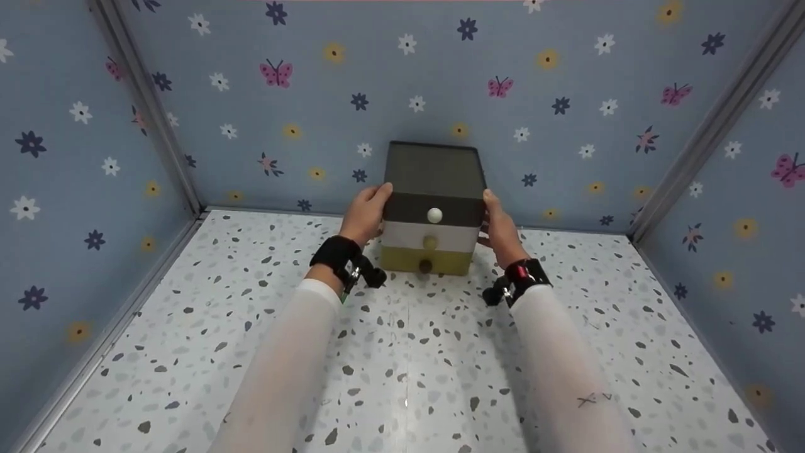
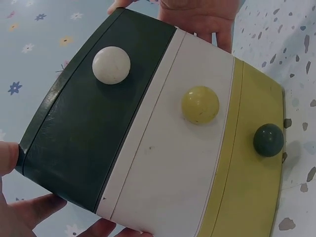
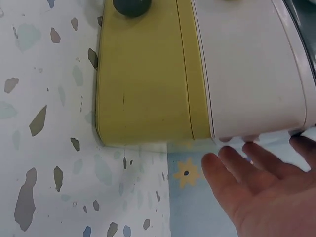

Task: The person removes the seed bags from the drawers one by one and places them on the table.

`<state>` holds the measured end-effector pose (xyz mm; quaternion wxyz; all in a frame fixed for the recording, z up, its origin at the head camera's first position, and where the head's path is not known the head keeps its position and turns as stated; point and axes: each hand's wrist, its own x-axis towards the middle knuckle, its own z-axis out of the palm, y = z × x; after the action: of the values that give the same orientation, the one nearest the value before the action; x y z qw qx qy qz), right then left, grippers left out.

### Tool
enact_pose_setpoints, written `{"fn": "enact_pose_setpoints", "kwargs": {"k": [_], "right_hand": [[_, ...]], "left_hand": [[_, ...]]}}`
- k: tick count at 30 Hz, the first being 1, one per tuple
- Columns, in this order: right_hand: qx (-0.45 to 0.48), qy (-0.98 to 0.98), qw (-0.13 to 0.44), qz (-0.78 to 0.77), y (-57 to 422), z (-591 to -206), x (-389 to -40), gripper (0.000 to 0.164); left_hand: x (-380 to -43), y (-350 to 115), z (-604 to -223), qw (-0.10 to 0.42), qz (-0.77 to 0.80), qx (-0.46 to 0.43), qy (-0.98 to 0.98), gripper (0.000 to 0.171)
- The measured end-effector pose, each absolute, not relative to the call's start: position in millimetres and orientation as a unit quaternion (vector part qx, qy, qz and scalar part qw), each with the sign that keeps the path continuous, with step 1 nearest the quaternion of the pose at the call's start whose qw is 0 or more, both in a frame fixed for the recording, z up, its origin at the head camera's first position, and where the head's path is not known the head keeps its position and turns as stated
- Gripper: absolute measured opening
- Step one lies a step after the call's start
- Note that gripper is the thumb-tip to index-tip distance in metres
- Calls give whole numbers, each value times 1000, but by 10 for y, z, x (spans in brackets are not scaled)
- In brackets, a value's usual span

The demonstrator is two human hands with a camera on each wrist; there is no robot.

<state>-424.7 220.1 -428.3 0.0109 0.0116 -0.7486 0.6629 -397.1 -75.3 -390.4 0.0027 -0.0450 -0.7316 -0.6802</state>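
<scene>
White left sleeve (image 1: 270, 384) and right sleeve (image 1: 569, 371), nearest the head camera, lead past the wrist straps (image 1: 336, 253) to the two hands at either side of a box (image 1: 434, 170). The box appears to stand upright on the speckled surface (image 1: 402, 358), near the flowered back wall (image 1: 427, 69); whether it touches the wall cannot be told. Its front shows three tiers: dark tier (image 2: 81, 133) at the top with a white knob (image 2: 111, 65), white tier (image 2: 173, 163) with a yellow knob (image 2: 200, 104), yellow tier (image 2: 252, 192) at the bottom with a dark knob (image 2: 268, 139). Left hand (image 1: 365, 216): thumb at the upper front corner, fingers spread and fairly straight, their tips on the side. Right hand (image 1: 501, 229): thumb at the opposite upper edge, fingers loosely extended along the side, some seemingly touching the white tier; neither hand wraps round the box, and how firmly they press cannot be told. Judged from this moment, the placing of the hands about the box is done and all three tiers sit stacked and flush; letting go is not yet done, and no knob is in use
</scene>
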Motion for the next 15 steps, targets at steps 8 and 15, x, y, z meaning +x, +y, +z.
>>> {"fn": "enact_pose_setpoints", "kwargs": {"k": [8, 15], "right_hand": [[-1, -774, 128, 620, 2071, -4232, -4154, 80], [0, -806, 248, 538, 2011, -4183, -4063, 56]], "left_hand": [[-3969, -798, -3888, -13, -673, -47, -738, 71], [-3991, -788, -3907, -19, -681, -48, -730, 69]]}}
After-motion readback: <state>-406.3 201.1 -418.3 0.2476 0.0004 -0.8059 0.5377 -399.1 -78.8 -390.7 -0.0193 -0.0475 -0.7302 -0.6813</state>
